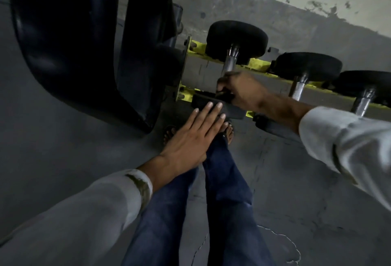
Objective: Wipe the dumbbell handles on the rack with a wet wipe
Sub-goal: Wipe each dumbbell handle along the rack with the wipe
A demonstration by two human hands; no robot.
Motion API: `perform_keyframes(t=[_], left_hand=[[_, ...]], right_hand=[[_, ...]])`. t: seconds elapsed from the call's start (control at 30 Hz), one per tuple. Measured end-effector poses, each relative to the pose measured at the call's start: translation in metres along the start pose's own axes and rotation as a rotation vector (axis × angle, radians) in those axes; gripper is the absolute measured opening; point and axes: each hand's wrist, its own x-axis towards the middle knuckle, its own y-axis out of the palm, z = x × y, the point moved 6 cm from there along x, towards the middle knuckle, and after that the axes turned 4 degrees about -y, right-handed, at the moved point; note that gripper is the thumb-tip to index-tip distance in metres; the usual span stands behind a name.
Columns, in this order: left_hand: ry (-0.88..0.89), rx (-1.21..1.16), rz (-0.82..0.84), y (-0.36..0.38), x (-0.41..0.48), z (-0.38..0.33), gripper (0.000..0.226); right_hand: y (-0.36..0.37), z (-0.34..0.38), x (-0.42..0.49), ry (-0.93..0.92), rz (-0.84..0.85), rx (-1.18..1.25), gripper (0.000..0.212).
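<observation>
A black dumbbell lies across the yellow rack (257,64), its far head (237,40) at the back and its near head (213,107) at the front. Its metal handle (230,59) runs between them. My right hand (239,89) is curled round the lower part of that handle; no wipe shows in its grip. My left hand (194,134) lies flat with straight fingers, the fingertips resting on the near head. Two more dumbbells (306,69) (364,83) sit further right on the rack.
A large black curved machine frame (80,39) stands close on the left. Grey concrete floor (296,181) lies below, with my jeans-clad legs (222,191) and sandalled feet near the rack's front rail. A grey wall rises behind the rack.
</observation>
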Motion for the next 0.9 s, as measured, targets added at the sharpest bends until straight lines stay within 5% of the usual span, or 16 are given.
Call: perform_keyframes(t=[0.1,0.2,0.3,0.53,0.67,0.9], left_hand=[[-0.005,-0.019,0.011,0.000,0.001,-0.003,0.098],[-0.013,-0.021,0.048,0.001,0.002,-0.003,0.096],[-0.005,-0.033,0.071,0.001,0.001,-0.003,0.093],[0.011,-0.063,0.067,-0.001,0.000,0.001,0.098],[0.028,-0.037,0.097,-0.006,-0.001,0.002,0.102],[0.016,-0.017,0.115,-0.005,0.001,0.002,0.106]], right_hand=[[0.015,-0.033,-0.025,0.361,-0.221,0.510,0.007],[0.032,-0.051,-0.030,0.488,-0.327,0.647,0.015],[0.044,-0.064,-0.022,0.642,-0.391,1.076,0.017],[0.031,-0.069,0.035,0.547,-0.352,2.105,0.033],[0.031,-0.070,0.039,0.531,-0.369,2.204,0.035],[0.045,-0.073,0.031,0.840,-1.009,1.933,0.020]])
